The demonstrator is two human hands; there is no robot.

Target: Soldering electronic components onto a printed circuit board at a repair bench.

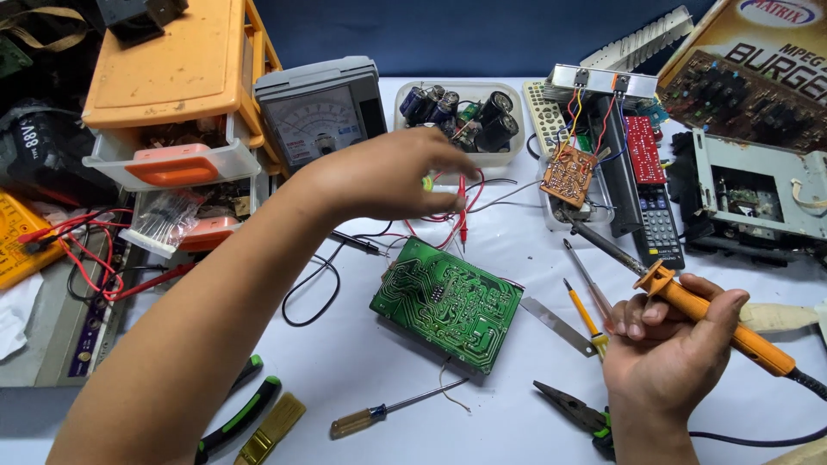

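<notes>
Your bench point(362, 379) is white and crowded from edge to edge. At its far left corner stands an orange drawer cabinet point(177, 86), one clear drawer pulled partly out. Along the right edge lies a grey metal chassis point(758, 194), with a printed cardboard box point(758, 52) behind it at the far right corner. Beside the cabinet on the far edge sits a grey analogue meter point(319, 108), and next to it a clear tub of capacitors point(461, 116).

Near the middle of the bench, tilted, lies the green circuit board point(448, 303), solder side up. Your left hand point(392, 176) hovers above the bench just beyond the board's far edge, fingers loosely curled and blurred; something small and yellow-green shows at the fingertips, but you cannot tell whether it is gripped. Red probe leads point(461, 207) trail below that hand.

Your right hand point(668, 344) is near the front right corner, closed around the orange handle of the soldering iron point(689, 301), whose dark tip points toward a small brown board point(568, 176) hung with coloured wires, well apart from the green board.

A black remote control point(659, 228) lies past the iron. Toward the front edge lie green-handled pliers point(241, 418), a brush point(271, 429), an amber-handled screwdriver point(379, 413), a yellow-handled screwdriver point(584, 314) and black pliers point(573, 409).
</notes>
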